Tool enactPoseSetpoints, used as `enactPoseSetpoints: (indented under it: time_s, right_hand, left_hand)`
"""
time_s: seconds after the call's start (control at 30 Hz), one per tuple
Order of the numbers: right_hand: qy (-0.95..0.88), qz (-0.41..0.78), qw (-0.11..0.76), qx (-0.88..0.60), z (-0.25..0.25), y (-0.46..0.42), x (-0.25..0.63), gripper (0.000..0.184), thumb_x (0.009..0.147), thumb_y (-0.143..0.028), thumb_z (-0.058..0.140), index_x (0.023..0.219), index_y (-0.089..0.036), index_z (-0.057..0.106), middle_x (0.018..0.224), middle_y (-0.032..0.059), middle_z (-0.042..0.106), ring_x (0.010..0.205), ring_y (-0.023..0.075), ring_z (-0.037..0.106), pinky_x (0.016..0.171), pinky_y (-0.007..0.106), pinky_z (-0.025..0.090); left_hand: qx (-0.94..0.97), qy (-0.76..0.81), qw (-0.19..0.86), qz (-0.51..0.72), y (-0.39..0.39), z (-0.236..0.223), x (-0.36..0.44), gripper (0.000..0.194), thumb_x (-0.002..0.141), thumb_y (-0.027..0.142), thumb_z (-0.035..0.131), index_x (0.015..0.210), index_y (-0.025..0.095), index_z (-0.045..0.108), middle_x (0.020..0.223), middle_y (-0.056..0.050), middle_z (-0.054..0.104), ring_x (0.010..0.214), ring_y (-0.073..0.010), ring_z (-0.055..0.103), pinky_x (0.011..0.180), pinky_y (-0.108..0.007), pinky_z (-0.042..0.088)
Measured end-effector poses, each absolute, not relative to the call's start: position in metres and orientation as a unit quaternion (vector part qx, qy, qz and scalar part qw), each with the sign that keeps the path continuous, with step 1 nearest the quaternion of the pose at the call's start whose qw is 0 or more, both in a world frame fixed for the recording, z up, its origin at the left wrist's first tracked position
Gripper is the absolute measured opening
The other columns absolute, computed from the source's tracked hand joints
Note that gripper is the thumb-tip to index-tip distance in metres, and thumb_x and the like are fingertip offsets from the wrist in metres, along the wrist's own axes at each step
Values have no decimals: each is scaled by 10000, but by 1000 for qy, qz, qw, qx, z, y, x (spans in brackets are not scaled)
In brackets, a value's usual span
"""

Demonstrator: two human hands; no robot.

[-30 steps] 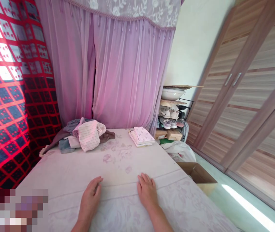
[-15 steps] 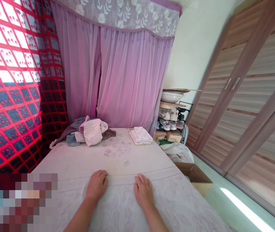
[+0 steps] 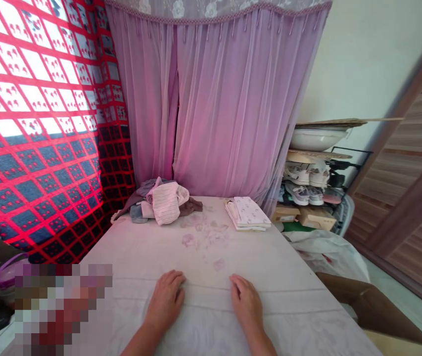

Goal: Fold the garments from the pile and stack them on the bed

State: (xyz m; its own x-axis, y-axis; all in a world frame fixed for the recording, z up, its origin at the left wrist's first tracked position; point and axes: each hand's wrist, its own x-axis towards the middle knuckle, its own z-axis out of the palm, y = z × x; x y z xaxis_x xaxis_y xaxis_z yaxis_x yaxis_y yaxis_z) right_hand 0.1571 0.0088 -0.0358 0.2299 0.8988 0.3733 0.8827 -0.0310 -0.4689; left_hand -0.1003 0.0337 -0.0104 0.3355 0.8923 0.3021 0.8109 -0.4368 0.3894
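Red checked cloth (image 3: 28, 148) at far left, then heap of clothes (image 3: 159, 202) at the far end of the bed, on the pale floral sheet (image 3: 140, 252). Left hand (image 3: 166, 301) flat on the sheet, fingers slightly spread, clamped on nothing; right hand (image 3: 246, 301) just beside it, equally flat and open. Both well apart from the heap and from the folded stack of cloth (image 3: 248, 213) farther right. Past the bed, shoes (image 3: 303, 180) on a rack and a cardboard box (image 3: 374, 311) at lower right.

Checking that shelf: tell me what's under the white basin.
A wooden board lies beneath the white basin, with sneakers below it; whatever is behind them is hidden.
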Motion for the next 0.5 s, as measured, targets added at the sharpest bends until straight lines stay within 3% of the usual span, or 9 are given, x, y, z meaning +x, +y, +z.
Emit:
enactPoseSetpoints:
  time_s: [0.13,0.27,0.5]
  right_hand:
    - [-620,23,350,-702,-38,7,160,398,866,-244,347,963,-198,731,1067,78,705,1006,201,634,949,333,466]
    - [-624,32,353,-696,-36,5,161,391,857,-234,351,947,-205,730,1058,69,708,1002,198,635,945,329,464]
    - [-633,23,349,-690,-36,8,161,378,851,-234,365,933,-202,732,1051,68,711,990,202,634,931,326,461]
  left_hand:
    - [808,548,77,203,35,-12,-99,354,846,228,435,1149,203,616,1328,-81,562,1281,-229,451,1105,-425,318]
    - [796,585,69,142,36,-9,-92,483,882,381,414,1313,191,520,1459,-99,430,1379,-270,321,1139,-478,230]
    - [793,597,69,96,34,3,-86,538,897,430,370,1373,201,471,1490,-95,382,1397,-269,285,1141,-485,207]
